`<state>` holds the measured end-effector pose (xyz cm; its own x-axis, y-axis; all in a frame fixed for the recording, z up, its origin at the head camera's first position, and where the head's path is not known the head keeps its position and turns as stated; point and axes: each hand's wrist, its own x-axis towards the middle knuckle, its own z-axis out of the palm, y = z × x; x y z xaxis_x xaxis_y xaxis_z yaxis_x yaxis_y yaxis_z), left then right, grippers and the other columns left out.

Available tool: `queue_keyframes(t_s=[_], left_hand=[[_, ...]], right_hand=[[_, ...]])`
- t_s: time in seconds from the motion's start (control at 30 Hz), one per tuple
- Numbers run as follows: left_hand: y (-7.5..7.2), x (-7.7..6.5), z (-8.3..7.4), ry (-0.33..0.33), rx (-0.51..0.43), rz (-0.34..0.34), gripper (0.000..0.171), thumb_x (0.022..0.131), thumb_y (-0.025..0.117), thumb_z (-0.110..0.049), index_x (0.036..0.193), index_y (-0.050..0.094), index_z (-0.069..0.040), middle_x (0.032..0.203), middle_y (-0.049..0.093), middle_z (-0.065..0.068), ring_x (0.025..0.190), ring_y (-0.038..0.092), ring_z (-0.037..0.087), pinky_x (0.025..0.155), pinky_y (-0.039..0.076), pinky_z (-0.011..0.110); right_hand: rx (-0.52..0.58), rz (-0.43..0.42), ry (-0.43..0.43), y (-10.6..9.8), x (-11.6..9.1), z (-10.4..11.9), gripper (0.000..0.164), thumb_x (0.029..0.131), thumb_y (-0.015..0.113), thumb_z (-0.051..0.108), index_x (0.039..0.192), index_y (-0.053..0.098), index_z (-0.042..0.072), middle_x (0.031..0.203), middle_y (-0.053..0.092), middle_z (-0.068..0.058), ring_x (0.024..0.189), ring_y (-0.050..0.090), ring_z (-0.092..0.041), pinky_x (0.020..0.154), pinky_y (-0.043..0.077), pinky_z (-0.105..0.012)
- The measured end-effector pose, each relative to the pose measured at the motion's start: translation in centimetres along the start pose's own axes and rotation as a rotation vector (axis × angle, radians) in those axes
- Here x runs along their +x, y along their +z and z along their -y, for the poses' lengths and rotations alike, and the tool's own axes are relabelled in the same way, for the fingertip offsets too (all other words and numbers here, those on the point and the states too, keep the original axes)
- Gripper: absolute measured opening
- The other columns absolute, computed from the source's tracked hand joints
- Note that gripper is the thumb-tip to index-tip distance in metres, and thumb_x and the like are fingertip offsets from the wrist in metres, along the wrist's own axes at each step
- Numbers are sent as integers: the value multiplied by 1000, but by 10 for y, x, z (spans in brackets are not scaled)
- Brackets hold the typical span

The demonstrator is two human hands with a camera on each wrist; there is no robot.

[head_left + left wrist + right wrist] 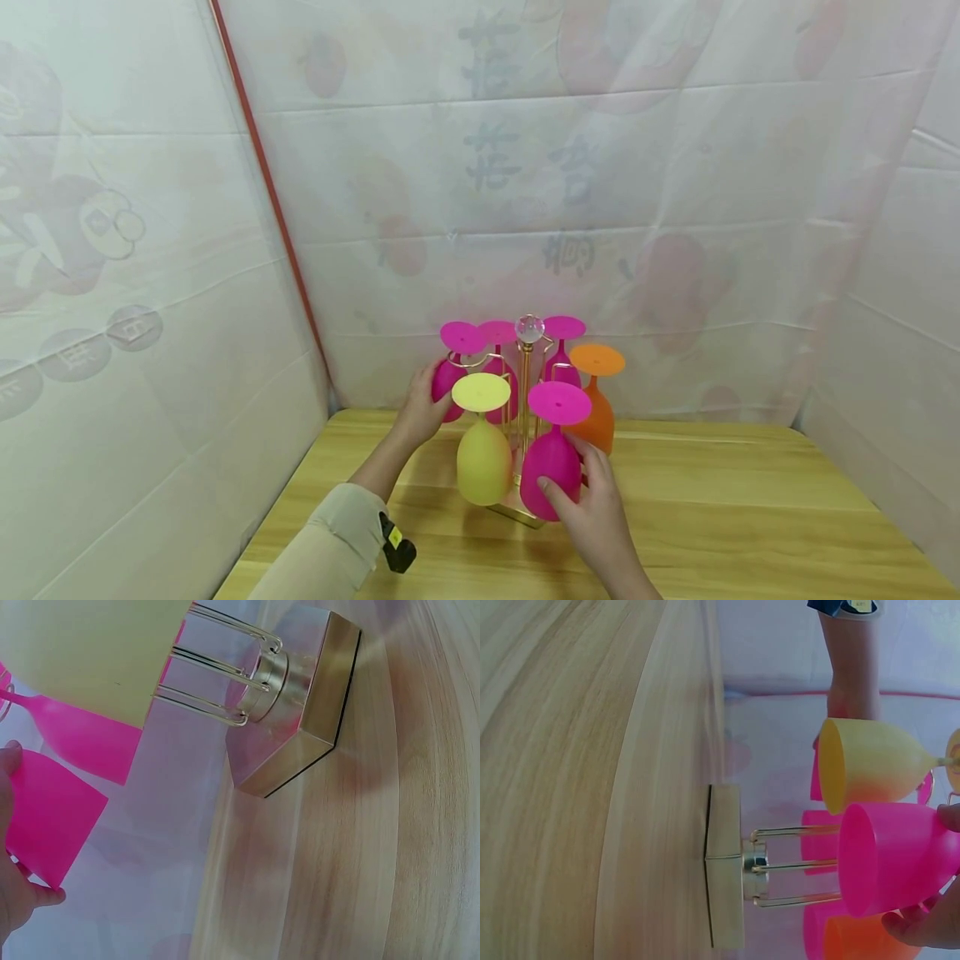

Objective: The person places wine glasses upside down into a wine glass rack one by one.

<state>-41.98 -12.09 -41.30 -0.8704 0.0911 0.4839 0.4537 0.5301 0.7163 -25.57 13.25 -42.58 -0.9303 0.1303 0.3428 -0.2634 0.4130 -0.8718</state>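
Observation:
A gold rack with a clear faceted ball on top carries several plastic goblets hanging upside down by their bases. My left hand grips the bowl of the magenta goblet at the rack's left; the left wrist view shows thumb and fingers round that bowl. At the front right, my right hand holds the bowl of another magenta goblet between thumb and fingers. Between my hands hangs a yellow goblet. An orange goblet hangs behind my right hand, and two more magenta ones hang at the back.
The rack's gold base stands on a wooden table. White printed sheets enclose the back and sides, with a red strip along the left corner. A black device is strapped at my left wrist.

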Motion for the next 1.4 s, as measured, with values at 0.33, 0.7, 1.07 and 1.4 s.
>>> queue_keyframes(t_s=[0.33, 0.7, 1.07, 1.4], left_hand=[[3, 1, 1, 35, 76, -20, 64, 91, 69, -19, 148, 41, -12, 126, 50, 22, 116, 51, 38, 94, 50, 58], [4, 2, 2, 58, 83, 35, 63, 94, 66, -19, 150, 37, -13, 136, 46, 20, 123, 49, 36, 98, 48, 56], [3, 1, 2, 115, 74, 85, 64, 96, 64, -17, 152, 34, -16, 144, 43, 21, 132, 43, 37, 106, 41, 57], [3, -2, 3, 157, 73, 76, 66, 93, 67, -16, 151, 35, -13, 147, 41, 20, 135, 41, 36, 110, 39, 54]], right_hand=[[-5, 7, 21, -1, 0, -1, 69, 85, 78, 25, 142, 42, 16, 139, 42, -7, 122, 49, -31, 87, 57, -48], [-5, 0, 14, -1, 0, -2, 68, 84, 79, 25, 142, 43, 15, 139, 43, -7, 121, 50, -31, 87, 57, -48], [1, -2, -9, -1, 0, -1, 68, 84, 79, 25, 142, 44, 14, 138, 44, -8, 121, 51, -33, 85, 58, -48], [8, 5, 9, 0, 0, 0, 68, 85, 78, 25, 142, 43, 16, 140, 42, -8, 121, 51, -34, 86, 57, -49]])
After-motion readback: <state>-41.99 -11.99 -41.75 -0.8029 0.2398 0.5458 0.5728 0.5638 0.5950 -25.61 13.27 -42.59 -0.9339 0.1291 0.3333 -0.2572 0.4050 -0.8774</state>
